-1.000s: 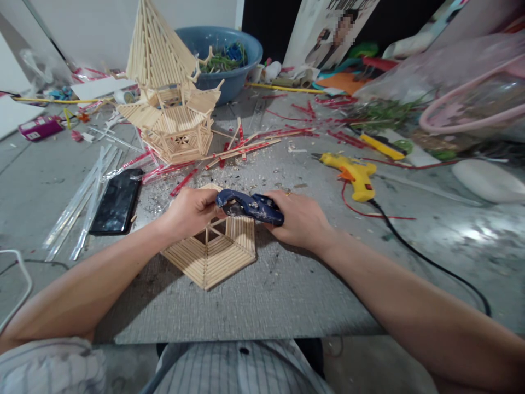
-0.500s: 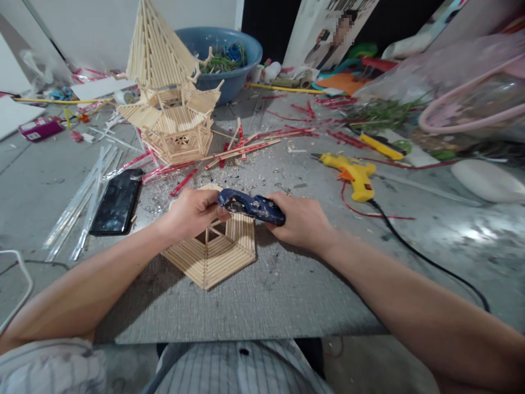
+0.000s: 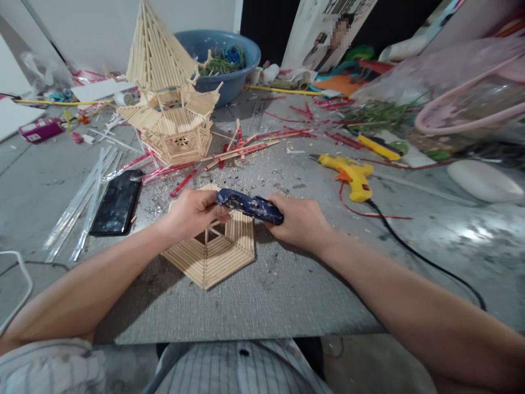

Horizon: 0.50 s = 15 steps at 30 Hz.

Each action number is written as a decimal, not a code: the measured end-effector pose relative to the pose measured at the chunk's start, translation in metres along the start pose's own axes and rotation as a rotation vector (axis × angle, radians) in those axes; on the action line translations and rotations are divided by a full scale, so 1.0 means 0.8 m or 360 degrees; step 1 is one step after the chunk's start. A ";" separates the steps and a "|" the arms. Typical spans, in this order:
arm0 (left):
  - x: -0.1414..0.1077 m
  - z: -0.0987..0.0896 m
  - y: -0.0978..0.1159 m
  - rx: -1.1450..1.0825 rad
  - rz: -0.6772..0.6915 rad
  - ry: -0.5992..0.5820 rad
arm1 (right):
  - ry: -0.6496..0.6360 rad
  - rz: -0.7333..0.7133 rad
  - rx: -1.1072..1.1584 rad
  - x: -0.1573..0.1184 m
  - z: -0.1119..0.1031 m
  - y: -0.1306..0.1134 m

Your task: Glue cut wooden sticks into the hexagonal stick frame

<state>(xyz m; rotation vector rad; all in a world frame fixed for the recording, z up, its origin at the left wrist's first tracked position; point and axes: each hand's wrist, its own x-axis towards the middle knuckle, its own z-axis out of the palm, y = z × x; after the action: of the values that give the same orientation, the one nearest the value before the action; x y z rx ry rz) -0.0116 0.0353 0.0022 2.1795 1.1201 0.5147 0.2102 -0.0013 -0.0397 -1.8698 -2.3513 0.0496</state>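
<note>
My right hand [image 3: 301, 221] is wrapped around one end of a dark blue hand tool [image 3: 256, 207], whose kind I cannot make out; its far end is curved and specked with pale residue. Against that curved end my left hand [image 3: 194, 213] is closed, fingertips pinched; whatever they hold is hidden. Both hands are above a hexagonal panel [image 3: 209, 268] made of thin wooden sticks, which lies flat on the grey table. The panel has an open spoked centre, partly covered by my left hand.
Behind the panel stands a stick-built pagoda model [image 3: 176, 117]. A black phone [image 3: 116, 202] lies left among clear glue sticks [image 3: 77, 210]. To the right rests a yellow glue gun [image 3: 353, 178] with a black cord. Red strips [image 3: 303, 112] and a blue basin [image 3: 227, 82] are farther back.
The view has shifted very slightly. Both hands keep their hold at the blue tool, and the panel stays where it was.
</note>
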 end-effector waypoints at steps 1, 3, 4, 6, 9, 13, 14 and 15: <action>0.000 0.000 0.000 -0.0002 0.0003 -0.0002 | -0.0014 0.0005 0.0002 0.000 0.000 0.000; 0.000 0.000 -0.001 -0.0001 -0.0008 -0.0007 | -0.0041 0.0017 0.0009 0.000 -0.002 -0.001; 0.000 0.001 -0.001 0.0002 -0.0019 -0.0009 | -0.0050 0.0024 0.0013 0.000 -0.003 -0.001; 0.000 0.001 -0.002 -0.0006 -0.0026 -0.0003 | -0.0064 0.0046 0.0012 0.000 -0.004 -0.002; 0.000 0.001 -0.003 -0.0057 0.0025 -0.0012 | -0.0096 0.0078 -0.0007 0.001 -0.005 -0.004; 0.001 0.001 -0.005 -0.0069 0.0108 0.0022 | -0.0038 0.0067 0.0025 0.003 -0.003 -0.002; 0.001 0.001 -0.006 -0.0063 0.0130 0.0031 | 0.0005 0.0043 0.0054 0.003 -0.002 -0.001; 0.001 0.001 -0.007 -0.0047 0.0144 0.0033 | 0.0045 0.0012 0.0081 0.003 -0.002 0.000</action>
<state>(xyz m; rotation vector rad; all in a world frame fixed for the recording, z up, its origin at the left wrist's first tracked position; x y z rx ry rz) -0.0136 0.0382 -0.0019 2.2117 1.0221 0.5904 0.2101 0.0014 -0.0382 -1.8443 -2.3022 0.0829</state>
